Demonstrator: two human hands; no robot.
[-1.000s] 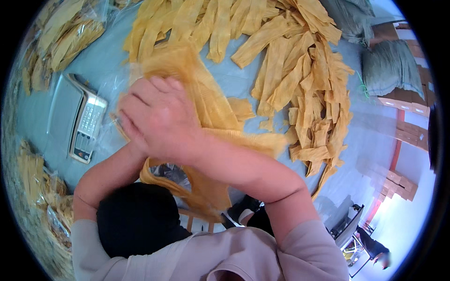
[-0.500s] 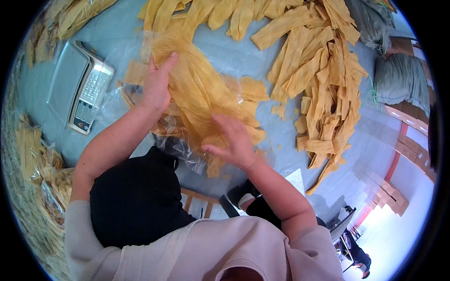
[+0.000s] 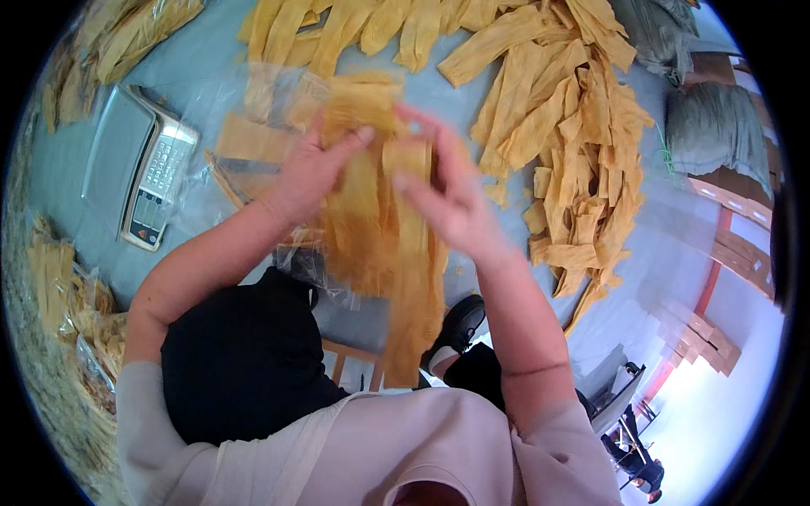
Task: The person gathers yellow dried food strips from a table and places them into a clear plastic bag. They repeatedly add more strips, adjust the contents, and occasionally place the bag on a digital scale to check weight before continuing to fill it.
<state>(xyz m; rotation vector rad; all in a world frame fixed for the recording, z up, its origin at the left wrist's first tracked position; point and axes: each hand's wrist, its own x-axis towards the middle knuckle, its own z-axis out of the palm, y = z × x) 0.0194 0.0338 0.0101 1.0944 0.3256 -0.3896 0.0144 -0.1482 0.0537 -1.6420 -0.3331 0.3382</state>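
Bundle [image 3: 359, 202] of flat yellow strips, one, blurred, hanging before me: my left grip [image 3: 305, 173] pinches its upper part beneath the thumb, my right grip [image 3: 456, 198] pinches a strip on its right side. Clear plastic bag [image 3: 224, 105], just left of it; grey weighing scale [image 3: 153, 181], farther left; heap of similar strips [image 3: 591, 143], lying to the right.
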